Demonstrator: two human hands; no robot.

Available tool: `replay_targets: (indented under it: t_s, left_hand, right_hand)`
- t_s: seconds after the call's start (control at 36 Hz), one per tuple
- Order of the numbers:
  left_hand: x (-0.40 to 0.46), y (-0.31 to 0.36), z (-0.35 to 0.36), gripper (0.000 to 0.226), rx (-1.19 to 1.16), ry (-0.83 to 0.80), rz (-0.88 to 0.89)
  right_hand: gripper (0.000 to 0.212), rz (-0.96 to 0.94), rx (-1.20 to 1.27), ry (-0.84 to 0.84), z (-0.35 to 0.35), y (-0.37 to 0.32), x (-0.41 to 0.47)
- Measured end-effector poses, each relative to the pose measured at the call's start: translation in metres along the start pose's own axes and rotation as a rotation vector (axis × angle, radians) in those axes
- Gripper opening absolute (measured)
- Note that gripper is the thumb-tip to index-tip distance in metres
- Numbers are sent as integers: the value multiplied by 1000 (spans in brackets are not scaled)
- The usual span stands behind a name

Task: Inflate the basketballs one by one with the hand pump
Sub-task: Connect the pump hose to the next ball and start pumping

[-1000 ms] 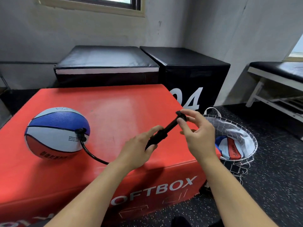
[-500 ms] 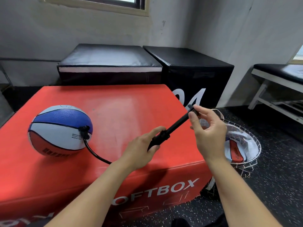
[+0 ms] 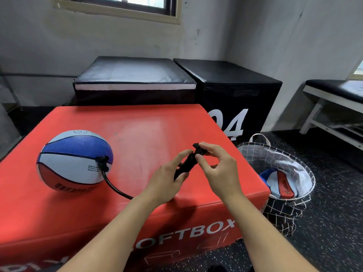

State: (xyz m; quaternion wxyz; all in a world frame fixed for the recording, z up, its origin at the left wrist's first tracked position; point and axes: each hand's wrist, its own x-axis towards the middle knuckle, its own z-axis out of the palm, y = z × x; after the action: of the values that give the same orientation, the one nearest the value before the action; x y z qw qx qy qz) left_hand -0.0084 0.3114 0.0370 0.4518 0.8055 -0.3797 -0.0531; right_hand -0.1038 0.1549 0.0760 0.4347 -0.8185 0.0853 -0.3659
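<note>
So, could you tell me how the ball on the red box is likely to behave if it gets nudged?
The ball is round and sits free on the flat red box, so it would probably roll. The hose plugged into it may check that a little. It looks light for its size.

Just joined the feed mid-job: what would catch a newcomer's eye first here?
The red soft box fills the middle, with a red, white and blue basketball on its left part, joined by a black hose to the hand pump. The left hand grips the pump body and the right hand pinches its handle. A wire basket on the floor to the right holds another ball.
</note>
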Motion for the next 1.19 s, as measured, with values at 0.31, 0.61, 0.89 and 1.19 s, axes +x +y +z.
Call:
replay_targets:
  t_s: [0.31, 0.61, 0.89, 1.19]
  left_hand:
    - [-17, -8, -49, 73, 121, 207, 68]
    - [-62, -27, -113, 67, 316, 400, 112]
    - [-87, -59, -173, 69, 522, 625, 24]
    - [-93, -85, -200, 71, 640, 708, -51]
  right_hand:
    - [52, 59, -114, -72, 31, 14, 31]
    - [59, -20, -199, -138, 91, -20, 35]
    - [53, -90, 56, -377, 169, -71, 1]
    - [61, -6, 93, -324, 213, -83, 8]
